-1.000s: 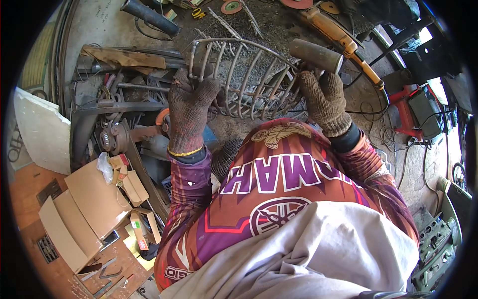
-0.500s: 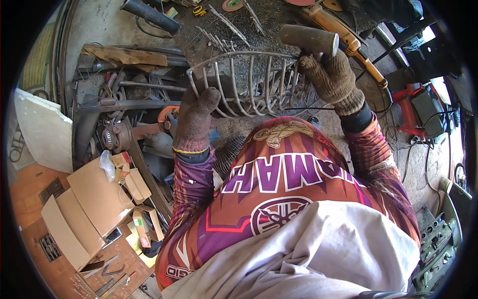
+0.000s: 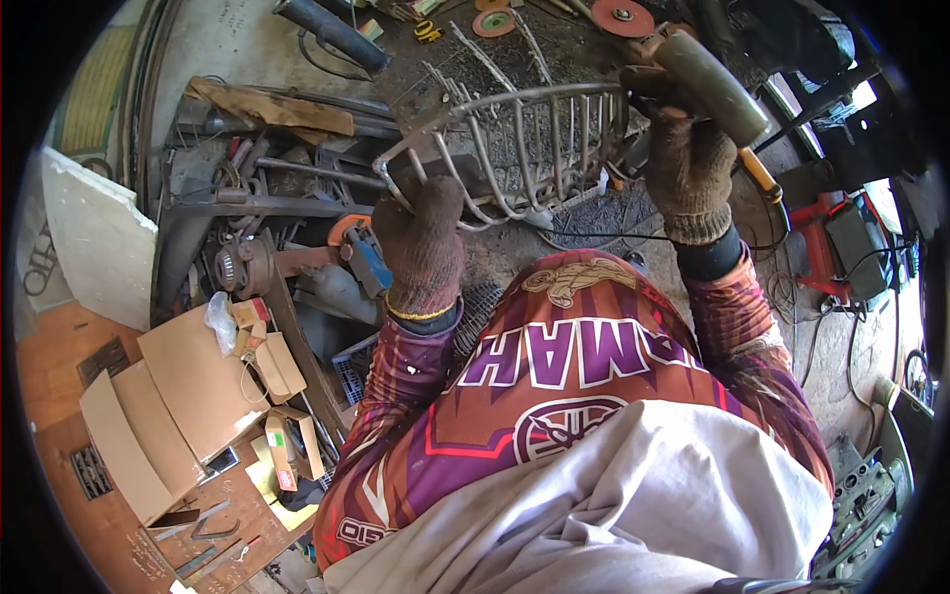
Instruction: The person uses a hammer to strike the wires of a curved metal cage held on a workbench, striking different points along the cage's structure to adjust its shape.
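Observation:
My left hand point(image 3: 424, 233), in a brown knitted work glove, is closed around the left end of a curved metal rod basket point(image 3: 524, 158). The basket has a bent frame bar along its top and several U-shaped ribs below. My right hand point(image 3: 690, 173), gloved alike, is closed just beyond the basket's right end. Over that fist shows a hammer point(image 3: 714, 91) with a thick cylindrical metal head, slanting down to the right. Its handle is hidden by the head and the glove. Whether the hammer touches the basket, I cannot tell.
Behind the basket lie thin metal rods point(image 3: 480, 54), a red grinding disc point(image 3: 621, 16) and a yellow tape measure point(image 3: 427, 32). Scrap steel and a vise-like tool point(image 3: 361, 252) crowd the left. Cardboard boxes point(image 3: 198, 386) stand lower left. A red-and-grey machine point(image 3: 851, 247) with cables sits right.
The right fist has moved right, and the hammer head has swung from nearly level to a steep slant. The basket has shifted right and tilted, its right end higher, still in my left hand.

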Demonstrator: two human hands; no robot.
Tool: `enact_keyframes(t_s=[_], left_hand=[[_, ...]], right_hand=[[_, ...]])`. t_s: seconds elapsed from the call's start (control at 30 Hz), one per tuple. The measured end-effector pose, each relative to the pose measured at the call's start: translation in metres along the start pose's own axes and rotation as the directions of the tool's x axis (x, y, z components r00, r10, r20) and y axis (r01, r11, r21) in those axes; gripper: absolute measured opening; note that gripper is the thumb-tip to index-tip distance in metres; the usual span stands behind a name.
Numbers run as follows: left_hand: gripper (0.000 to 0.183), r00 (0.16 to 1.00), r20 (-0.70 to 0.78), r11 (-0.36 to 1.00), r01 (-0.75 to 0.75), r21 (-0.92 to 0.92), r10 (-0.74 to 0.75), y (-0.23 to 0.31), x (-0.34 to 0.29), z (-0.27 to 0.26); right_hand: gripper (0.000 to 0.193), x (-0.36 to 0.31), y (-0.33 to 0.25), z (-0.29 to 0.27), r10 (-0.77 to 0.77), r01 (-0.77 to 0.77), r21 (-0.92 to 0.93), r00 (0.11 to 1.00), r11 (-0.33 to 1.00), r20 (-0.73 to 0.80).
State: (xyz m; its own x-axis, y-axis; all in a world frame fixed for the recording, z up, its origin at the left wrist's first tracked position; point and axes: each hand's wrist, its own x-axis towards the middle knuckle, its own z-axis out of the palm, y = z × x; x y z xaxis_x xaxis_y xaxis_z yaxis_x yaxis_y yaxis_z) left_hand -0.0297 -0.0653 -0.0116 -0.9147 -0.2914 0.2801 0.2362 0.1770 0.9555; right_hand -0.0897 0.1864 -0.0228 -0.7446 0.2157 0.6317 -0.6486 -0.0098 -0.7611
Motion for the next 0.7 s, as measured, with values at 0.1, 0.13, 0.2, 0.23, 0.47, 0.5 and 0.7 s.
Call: enact_keyframes(t_s=[0.1,0.13,0.2,0.23,0.47,0.5,0.7], left_hand=[[0.041,0.991,-0.028,0.98,-0.124,0.156,0.13,0.005,0.012,0.008],[0.042,0.999,-0.043,0.996,-0.015,-0.084,0.011,0.014,0.014,0.014],[0.042,0.99,-0.07,0.953,0.1,-0.288,-0.125,0.019,0.018,0.018],[0.041,0.984,-0.109,0.959,0.107,-0.262,-0.14,0.015,0.02,0.017],[0.028,0.964,-0.227,0.97,-0.177,-0.164,0.137,0.012,0.04,0.018],[0.028,0.969,-0.224,0.981,-0.139,-0.137,0.106,0.009,0.039,0.016],[0.027,0.948,-0.188,0.965,-0.262,0.001,0.257,-0.007,0.039,0.008]], right_hand=[[0.04,0.005,-0.007,0.0,-0.058,0.057,-0.093,0.998,0.994,-0.012],[0.039,0.008,-0.017,-0.003,0.009,-0.006,-0.13,1.0,0.991,0.019],[0.038,0.033,-0.024,-0.01,-0.098,0.216,-0.36,0.943,0.908,0.318],[0.038,0.047,-0.031,-0.013,-0.114,0.34,-0.439,0.878,0.832,0.464],[0.035,-0.006,-0.045,0.025,0.476,-0.515,0.392,0.857,0.762,0.2],[0.036,-0.019,-0.042,0.021,0.578,-0.636,0.468,0.765,0.614,0.282],[0.047,-0.027,-0.055,0.039,0.474,-0.672,0.416,0.734,0.612,0.487]])
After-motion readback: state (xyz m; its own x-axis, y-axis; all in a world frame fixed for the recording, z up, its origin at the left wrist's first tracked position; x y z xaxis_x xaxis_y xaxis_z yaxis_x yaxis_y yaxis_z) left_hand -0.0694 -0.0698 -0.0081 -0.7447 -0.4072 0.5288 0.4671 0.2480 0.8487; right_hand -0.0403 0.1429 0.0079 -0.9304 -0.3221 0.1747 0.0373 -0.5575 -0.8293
